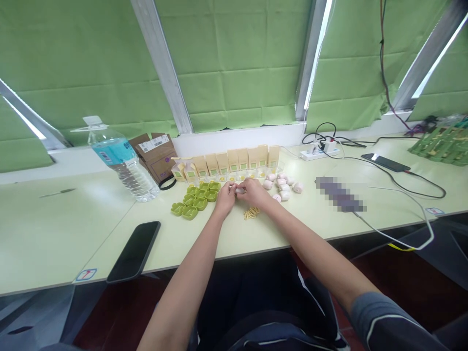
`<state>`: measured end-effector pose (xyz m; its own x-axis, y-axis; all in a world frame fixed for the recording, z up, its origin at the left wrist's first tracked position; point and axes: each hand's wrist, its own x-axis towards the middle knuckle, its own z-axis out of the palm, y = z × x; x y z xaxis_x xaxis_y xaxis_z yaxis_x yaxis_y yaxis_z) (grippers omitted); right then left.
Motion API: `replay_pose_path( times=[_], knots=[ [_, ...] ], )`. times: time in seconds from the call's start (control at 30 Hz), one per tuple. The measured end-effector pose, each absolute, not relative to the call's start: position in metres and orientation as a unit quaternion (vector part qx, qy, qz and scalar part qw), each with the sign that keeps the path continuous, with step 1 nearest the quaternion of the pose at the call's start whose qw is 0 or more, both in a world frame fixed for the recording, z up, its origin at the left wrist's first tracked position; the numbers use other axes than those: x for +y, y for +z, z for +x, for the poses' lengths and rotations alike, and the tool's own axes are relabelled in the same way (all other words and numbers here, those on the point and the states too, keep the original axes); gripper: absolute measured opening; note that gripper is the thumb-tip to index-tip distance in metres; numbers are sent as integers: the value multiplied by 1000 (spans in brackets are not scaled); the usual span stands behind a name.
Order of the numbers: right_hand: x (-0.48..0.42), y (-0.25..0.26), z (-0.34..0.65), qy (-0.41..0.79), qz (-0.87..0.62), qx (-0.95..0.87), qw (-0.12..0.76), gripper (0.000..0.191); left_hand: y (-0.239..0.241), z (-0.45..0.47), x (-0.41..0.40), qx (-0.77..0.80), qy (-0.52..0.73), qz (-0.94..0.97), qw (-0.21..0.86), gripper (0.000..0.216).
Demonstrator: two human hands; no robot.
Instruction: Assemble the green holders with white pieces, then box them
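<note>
Pinched between both hands, left hand point(225, 196) and right hand point(253, 191), a small pale piece point(239, 190) sits above the yellow rubber bands point(251, 213), beside green cases point(193, 199) and boxes point(234, 160) whose labels are unreadable.

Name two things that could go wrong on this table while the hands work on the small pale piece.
1. The pink-white round pieces lie loose beside the right hand; a nudge of the wrist could roll them away.
2. The water bottle stands upright near the left hand and the green cases; an elbow knock might tip it towards the phone at the table edge.
</note>
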<state>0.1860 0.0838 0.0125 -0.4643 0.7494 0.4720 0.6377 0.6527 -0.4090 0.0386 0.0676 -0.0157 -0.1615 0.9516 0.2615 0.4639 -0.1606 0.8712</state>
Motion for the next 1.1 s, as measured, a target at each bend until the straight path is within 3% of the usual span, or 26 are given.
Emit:
replay_pose_path(
  times=[0.27,0.47,0.63,1.1],
  knots=[
    [88,5,190,118,-397,-841,347,16,-27,28,77,542,503,611,282,28],
    [91,2,196,285,-432,-739,431,26,-26,28,77,463,537,586,393,39],
    [92,1,198,311,-417,-715,468,29,-15,33,66,421,542,553,472,50],
    [104,-10,193,359,-365,-682,522,30,-8,32,65,423,550,527,490,48]
  ],
)
